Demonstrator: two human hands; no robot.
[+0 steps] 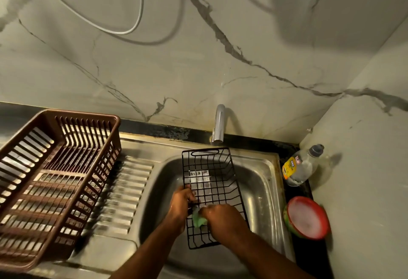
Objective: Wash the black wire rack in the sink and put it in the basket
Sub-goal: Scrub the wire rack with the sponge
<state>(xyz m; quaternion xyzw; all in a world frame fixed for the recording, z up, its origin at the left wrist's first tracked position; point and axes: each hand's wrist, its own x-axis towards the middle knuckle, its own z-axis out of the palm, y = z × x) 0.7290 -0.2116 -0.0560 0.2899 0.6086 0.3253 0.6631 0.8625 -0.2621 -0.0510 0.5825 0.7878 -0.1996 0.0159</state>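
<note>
A: Where's the black wire rack (209, 190)?

B: In the steel sink (260, 181), at 5 o'clock of the view, tilted, its handle end up under the tap (218, 124).

A: And the 2 hands?

B: The left hand (181, 203) curls round the rack's left edge. The right hand (223, 217) clenches a green sponge (198, 220) against the wires.

A: The basket?

B: The brown basket (13, 254) sits on the drainboard at 9 o'clock, apart from the rack. At 3 o'clock stand a clear bottle (302, 166) and a red bowl (306, 217) of suds.
</note>
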